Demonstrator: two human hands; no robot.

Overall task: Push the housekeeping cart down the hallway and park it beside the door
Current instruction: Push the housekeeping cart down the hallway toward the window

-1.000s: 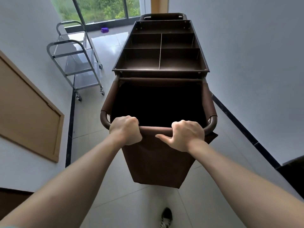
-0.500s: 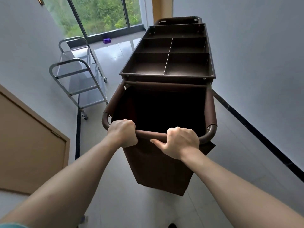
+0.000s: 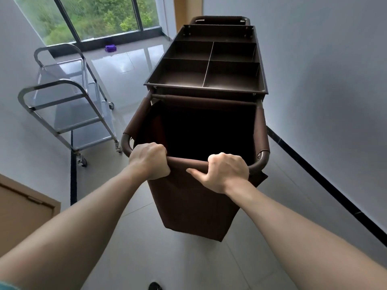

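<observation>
Writing is nowhere legible from where I stand: the cart's brown fabric and metal show no readable label or brand mark.

At the far left, a wooden door (image 3: pixel 23 210) sits low in the grey wall. Just beyond it, a steel trolley (image 3: pixel 69 105) on castors stands against that same wall, its shelves shiny and see-through-looking. Further on, a small purple object (image 3: pixel 110 47) lies on the glossy floor at the foot of the big window (image 3: pixel 94 15), with green trees outside.

The left hand (image 3: pixel 149 160) is curled tight around the handle bar (image 3: pixel 187 163) near its left bend, knuckles up, fingers wrapped over the top. The bar is sleeved in brown cloth and forms the near rim of the laundry bag (image 3: pixel 196 206), which hangs open and dark inside.

The right hand (image 3: pixel 225 171) is also closed over the bar, nearer its right bend, with the thumb stretched out leftward along the fabric just beneath the bar.

The housekeeping cart (image 3: pixel 206 91) stands in the middle of the hallway, angled slightly toward the right wall, its top tray (image 3: pixel 155 80) divided into compartments. Past its far end, a strip of wood-coloured frame (image 3: pixel 181 11) shows. A dark skirting line (image 3: pixel 326 176) runs along the right wall. The tip of a shoe (image 3: pixel 155 286) peeks in at the bottom edge.
</observation>
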